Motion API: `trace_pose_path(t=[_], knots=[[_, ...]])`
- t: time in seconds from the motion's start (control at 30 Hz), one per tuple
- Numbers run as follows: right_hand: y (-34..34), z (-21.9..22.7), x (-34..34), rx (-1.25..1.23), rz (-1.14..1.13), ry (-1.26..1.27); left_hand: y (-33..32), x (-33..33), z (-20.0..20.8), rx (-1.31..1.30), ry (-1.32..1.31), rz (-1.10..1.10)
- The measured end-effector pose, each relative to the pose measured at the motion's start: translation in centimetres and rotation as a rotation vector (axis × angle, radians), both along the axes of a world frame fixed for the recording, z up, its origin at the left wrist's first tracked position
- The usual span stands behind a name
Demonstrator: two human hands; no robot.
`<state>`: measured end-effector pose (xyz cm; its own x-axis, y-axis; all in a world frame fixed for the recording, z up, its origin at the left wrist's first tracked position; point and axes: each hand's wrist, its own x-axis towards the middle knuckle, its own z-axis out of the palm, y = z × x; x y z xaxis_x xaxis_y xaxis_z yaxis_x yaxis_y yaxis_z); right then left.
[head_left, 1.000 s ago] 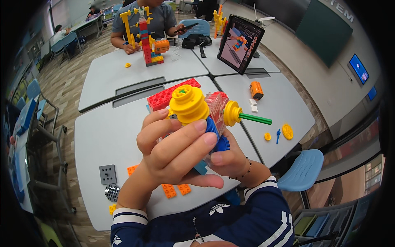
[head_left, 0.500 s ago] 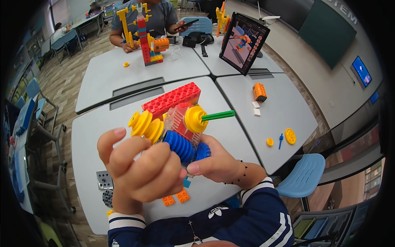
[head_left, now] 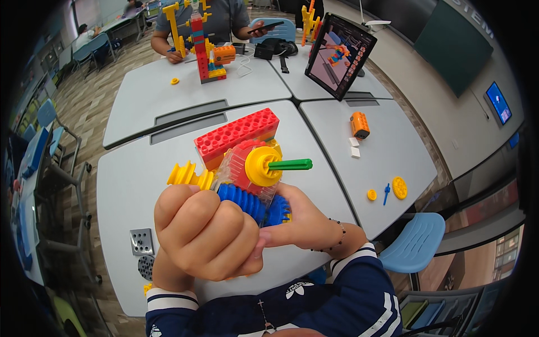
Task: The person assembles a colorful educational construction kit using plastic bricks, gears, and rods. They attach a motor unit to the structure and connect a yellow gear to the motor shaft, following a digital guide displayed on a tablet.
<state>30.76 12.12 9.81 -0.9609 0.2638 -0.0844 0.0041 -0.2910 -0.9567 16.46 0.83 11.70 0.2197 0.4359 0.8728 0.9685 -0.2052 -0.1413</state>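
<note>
Over the near table I hold up a toy building-block model. It has a long red studded beam (head_left: 238,135), a clear gearbox housing (head_left: 227,171) with a red part inside, and a blue worm gear (head_left: 241,201). A yellow hub (head_left: 264,167) carries a green axle (head_left: 292,164) pointing right, while a yellow ribbed pulley piece (head_left: 191,175) juts out on the left. My right hand (head_left: 297,219) grips the model from the lower right, beside a blue toothed gear (head_left: 278,210). My left hand (head_left: 210,233) is closed in a fist against the worm gear; its fingers hide what they hold.
On the right lie an orange motor block (head_left: 360,124), white cubes (head_left: 354,147), a yellow wheel (head_left: 400,188) and a blue axle (head_left: 387,194). A tablet (head_left: 341,56) stands behind. Grey plates (head_left: 141,241) lie at left. Across, a person holds a phone (head_left: 265,27) near a block tower (head_left: 199,50).
My left hand has turned and curled into a tighter fist, with its raised finger folded down. The model has tilted slightly, and the green axle's tip sits lower and further left.
</note>
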Motion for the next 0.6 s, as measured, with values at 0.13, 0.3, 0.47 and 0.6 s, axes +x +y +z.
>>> trace_pose_path(t=[0.13,0.3,0.47,0.6], knots=[[-0.1,0.5,0.2,-0.037,0.009,0.033,0.1,-0.2,-0.2,0.045,-0.026,-0.030],[-0.1,0.3,0.6,-0.093,0.048,0.145,-0.5,-0.3,-0.3,0.048,-0.079,0.029],[1.0,0.4,1.1,0.824,-0.518,0.466,-0.6,-0.9,-0.1,0.123,-0.150,0.183],[-1.2,0.7,2.3,1.722,-0.672,0.347,0.5,-0.8,-0.3,0.120,-0.136,0.120]])
